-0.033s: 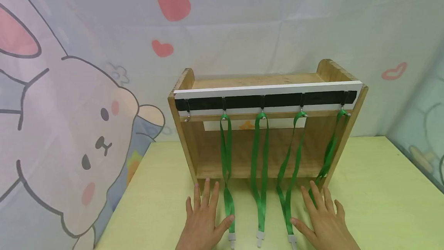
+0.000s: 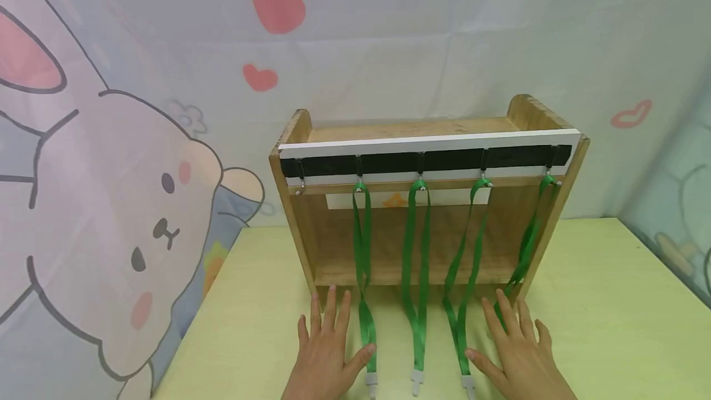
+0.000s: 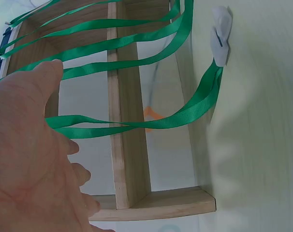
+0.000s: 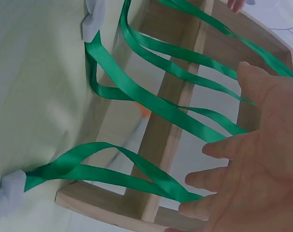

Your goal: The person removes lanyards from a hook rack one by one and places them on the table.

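Several green lanyards hang from metal hooks on a small wooden shelf unit; the leftmost hook [image 2: 301, 184] bears none. My left hand [image 2: 328, 350] is spread palm down in front of the unit's left part, its thumb beside the left lanyard [image 2: 366, 326]. Fingers also apart, my right hand [image 2: 519, 350] lies in front of the rightmost lanyard [image 2: 528, 245] and hides its lower end. Its thumb is near the third lanyard [image 2: 461, 326]. Neither hand grips anything. White plastic clips, such as the middle one [image 2: 417, 378], end the lanyards. In the left wrist view, a clip [image 3: 221, 38] appears past the fingers.
The shelf unit [image 2: 295, 233] stands on a pale yellow-green table [image 2: 244, 326]. A white strip with a black band [image 2: 389, 163] runs along its upper front and carries the hooks. Behind hangs a cloth [image 2: 389, 48] printed with a cartoon rabbit and hearts.
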Demonstrator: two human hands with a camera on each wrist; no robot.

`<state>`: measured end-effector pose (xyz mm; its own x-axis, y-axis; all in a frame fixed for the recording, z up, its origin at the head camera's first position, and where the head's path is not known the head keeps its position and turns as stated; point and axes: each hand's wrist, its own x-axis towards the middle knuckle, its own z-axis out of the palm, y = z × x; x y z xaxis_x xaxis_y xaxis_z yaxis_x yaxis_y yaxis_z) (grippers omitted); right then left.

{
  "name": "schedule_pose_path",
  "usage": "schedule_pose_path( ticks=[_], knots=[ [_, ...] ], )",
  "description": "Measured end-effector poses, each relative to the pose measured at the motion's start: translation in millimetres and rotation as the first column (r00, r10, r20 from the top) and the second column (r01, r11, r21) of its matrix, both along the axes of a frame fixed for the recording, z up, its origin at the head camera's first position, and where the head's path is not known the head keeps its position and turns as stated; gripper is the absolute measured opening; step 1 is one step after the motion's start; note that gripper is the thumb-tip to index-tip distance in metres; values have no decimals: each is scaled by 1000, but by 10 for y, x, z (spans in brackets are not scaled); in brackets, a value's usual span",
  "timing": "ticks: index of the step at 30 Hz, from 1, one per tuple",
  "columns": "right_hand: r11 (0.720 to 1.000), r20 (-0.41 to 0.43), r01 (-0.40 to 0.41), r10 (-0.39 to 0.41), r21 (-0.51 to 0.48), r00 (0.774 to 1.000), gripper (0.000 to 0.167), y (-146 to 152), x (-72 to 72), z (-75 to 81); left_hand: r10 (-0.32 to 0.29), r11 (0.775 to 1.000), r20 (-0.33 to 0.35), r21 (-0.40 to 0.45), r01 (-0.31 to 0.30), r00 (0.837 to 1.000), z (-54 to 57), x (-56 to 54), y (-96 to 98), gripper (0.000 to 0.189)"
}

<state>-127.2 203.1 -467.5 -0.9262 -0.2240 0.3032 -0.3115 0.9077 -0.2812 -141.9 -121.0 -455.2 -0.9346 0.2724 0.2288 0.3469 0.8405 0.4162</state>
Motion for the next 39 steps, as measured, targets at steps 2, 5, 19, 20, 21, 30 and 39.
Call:
schedule_pose_path(
  ticks=[2, 5, 19, 20, 21, 30, 39],
  knots=[
    [1000, -1, -6, 6, -4, 1000, 81, -5, -17, -16, 4, 1000, -4, 3, -4, 1000, 2, -6, -5, 89],
    [1000, 2, -14, 14, -13, 1000, 80, -13, -32, -51, 4, 1000, -3, 13, -4, 1000, -5, -12, -11, 89],
    [1000, -66, -12, 12, 7, 998, 76, 17, -11, -28, -7, 998, 1, 66, 7, 1000, -17, 5, 12, 90],
    [1000, -69, -12, 13, 5, 998, 76, 25, -15, -16, -2, 997, 4, 71, 1, 1000, -5, 6, 8, 90],
    [1000, -76, -12, 12, 3, 997, 76, 31, -17, 0, 2, 997, 7, 75, -3, 1000, 7, 7, 4, 91],
    [993, -255, -109, 95, -44, 962, 77, 34, -37, 191, 35, 997, -108, 79, -27, 994, 91, 2, -45, 92],
    [974, -453, -207, 144, -93, 880, 73, 38, -112, 487, 114, 993, -223, 51, -105, 968, 278, -65, -134, 95]
  ],
)
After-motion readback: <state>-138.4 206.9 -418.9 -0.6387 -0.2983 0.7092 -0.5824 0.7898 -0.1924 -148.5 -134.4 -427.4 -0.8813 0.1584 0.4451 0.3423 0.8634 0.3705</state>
